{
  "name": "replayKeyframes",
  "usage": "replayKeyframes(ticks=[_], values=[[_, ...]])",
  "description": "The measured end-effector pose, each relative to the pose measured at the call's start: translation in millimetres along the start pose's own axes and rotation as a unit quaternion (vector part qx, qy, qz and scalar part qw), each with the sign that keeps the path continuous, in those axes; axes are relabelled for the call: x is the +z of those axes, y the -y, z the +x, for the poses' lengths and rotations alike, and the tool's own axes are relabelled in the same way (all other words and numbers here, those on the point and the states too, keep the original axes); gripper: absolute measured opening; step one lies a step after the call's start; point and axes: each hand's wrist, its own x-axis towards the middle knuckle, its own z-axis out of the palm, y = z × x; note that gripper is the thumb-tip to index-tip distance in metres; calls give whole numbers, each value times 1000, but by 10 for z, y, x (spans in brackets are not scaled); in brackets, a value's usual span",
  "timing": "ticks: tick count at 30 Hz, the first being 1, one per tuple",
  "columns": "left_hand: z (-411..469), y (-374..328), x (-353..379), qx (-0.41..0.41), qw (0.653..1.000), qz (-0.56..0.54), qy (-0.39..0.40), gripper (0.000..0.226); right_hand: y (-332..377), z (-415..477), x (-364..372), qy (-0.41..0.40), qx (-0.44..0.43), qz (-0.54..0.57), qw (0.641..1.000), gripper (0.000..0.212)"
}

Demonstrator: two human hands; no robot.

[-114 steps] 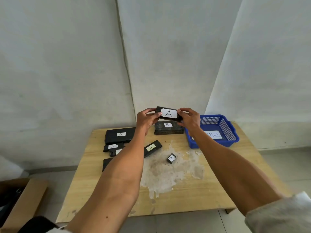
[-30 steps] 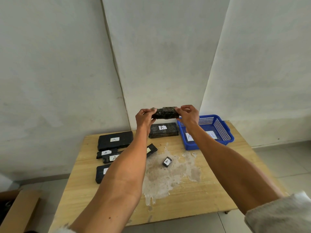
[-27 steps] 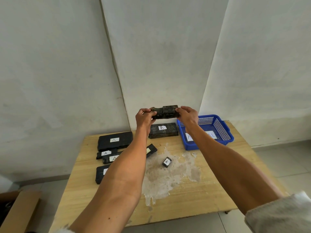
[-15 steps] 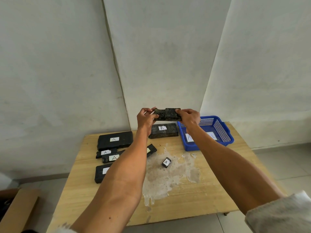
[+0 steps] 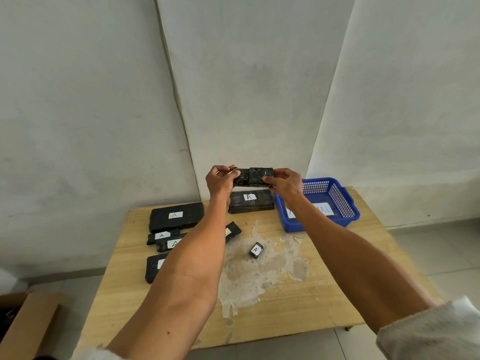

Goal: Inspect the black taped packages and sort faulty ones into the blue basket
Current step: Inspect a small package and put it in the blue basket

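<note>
I hold a black taped package [image 5: 253, 175] up in the air above the far side of the table, its unlabelled taped side towards me. My left hand [image 5: 220, 181] grips its left end and my right hand [image 5: 284, 183] grips its right end. Below it lies a thick black package [image 5: 250, 201] with a white "A" label. The blue basket [image 5: 337, 201] stands at the table's far right, with a white paper label lying inside it. Several more black labelled packages lie on the left, the largest one [image 5: 176, 215] at the back.
The wooden table [image 5: 285, 307] carries a pale dried stain in its middle. A small black package [image 5: 256, 250] lies on that stain. A slim package [image 5: 232, 231] shows beside my left forearm. A cardboard box [image 5: 23, 323] sits on the floor at the lower left.
The package was turned over between my hands: its white "A" label faced me at first, now the bare taped side does. Both hands stayed on its ends.
</note>
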Motion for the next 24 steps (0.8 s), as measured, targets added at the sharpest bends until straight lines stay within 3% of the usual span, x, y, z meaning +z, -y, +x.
replayKeyframes(ticks=[5,10,15,19,24], values=[[40,7,0,-18,999,38,-7,33,-12,34,-29,0,-11,24,1000,49],[21,19,-1,-80,995,49,37,19,-16,78,-69,-33,-58,-32,997,42],[-17,28,-12,-67,997,38,15,25,63,24,-94,-17,-23,-4,1000,29],[-67,0,-2,-42,998,43,34,16,90,-40,-56,-65,7,31,997,27],[-169,-66,-3,-3,998,46,53,21,69,-54,-41,-97,2,29,995,24]])
